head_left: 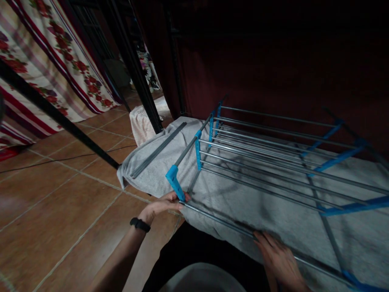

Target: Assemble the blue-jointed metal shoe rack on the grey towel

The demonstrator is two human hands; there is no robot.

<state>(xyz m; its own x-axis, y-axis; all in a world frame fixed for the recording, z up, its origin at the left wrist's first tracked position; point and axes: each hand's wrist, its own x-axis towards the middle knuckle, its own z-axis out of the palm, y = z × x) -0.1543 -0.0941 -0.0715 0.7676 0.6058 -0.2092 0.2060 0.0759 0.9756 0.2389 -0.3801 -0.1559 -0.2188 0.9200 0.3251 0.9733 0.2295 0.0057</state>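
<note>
A rack of grey metal rods (258,174) and blue plastic brackets lies across a grey cloth in front of me. My left hand (170,201) pinches the lower end of the blue corner bracket (174,182), where the nearest metal rod (215,219) meets it. Part of those fingers is hidden behind the joint. Over the same rod, farther right, my right hand (278,255) is closed, its fingertips on the far side. At the right edge, the rod's other end runs to another blue bracket (352,280).
Several loose grey rods (159,150) lie on the cloth (209,194) to the left. Black metal posts (136,65) stand beyond, with a dark red panel (258,73) behind the rack. A thin cable (69,157) crosses the tiled floor (75,202) near a flowered curtain (63,61).
</note>
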